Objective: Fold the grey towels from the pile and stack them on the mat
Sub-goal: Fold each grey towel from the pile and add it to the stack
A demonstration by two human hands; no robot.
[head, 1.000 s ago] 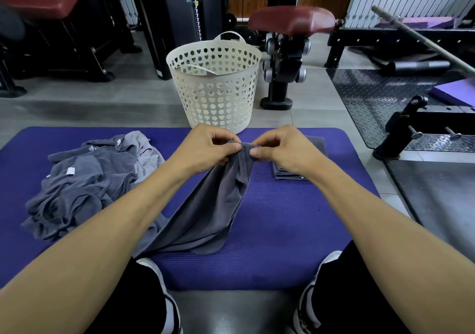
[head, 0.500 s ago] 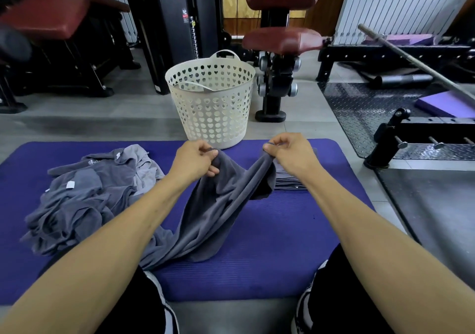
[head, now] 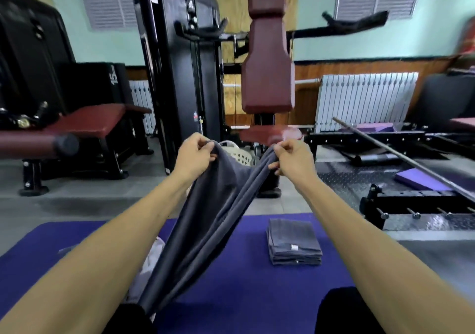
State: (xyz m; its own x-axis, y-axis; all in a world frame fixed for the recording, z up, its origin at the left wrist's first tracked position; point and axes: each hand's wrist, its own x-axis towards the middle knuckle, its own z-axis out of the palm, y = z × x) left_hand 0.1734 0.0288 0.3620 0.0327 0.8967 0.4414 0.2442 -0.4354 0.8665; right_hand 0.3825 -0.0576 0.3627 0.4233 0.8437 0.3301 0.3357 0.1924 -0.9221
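Soft, even daylight is filling the room. Edges are bending and smearing with blur. Shadows are staying faint.

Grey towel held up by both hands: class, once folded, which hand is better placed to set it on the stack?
Probably the right hand: the stack lies below it; the left hand would cross over.

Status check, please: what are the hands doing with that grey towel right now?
Left hand and right hand each pinch the grey towel, lifted. Folded stack on mat. Nothing in the way.
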